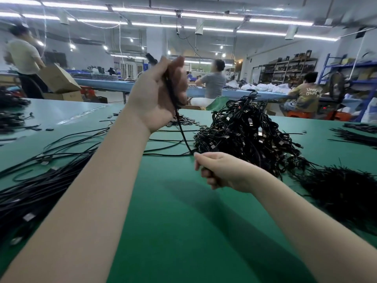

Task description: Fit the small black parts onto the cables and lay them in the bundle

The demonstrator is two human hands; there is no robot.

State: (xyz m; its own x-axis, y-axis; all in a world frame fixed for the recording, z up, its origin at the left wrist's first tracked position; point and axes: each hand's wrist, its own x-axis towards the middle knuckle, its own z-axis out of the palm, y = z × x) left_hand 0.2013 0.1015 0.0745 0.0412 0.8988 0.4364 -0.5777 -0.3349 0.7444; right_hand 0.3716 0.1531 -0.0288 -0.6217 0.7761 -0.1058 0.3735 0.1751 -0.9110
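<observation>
My left hand (157, 92) is raised above the green table (167, 201) and grips a black cable (182, 133), whose black end sticks up past my fingers. The cable runs down taut to my right hand (220, 170), which pinches it just above the table. A tall tangled heap of black cables (248, 131) with metal plugs stands right behind my right hand. Small flat black parts (183, 121) lie scattered on the table beyond my left wrist. A bundle of straight black cables (36, 193) lies at the left.
Loose cables (163, 144) cross the table's middle. A mat of thin black ties (342, 190) lies at the right, more (357, 135) further back. Other people sit and stand at blue tables behind. A cardboard box (59, 78) stands at the back left.
</observation>
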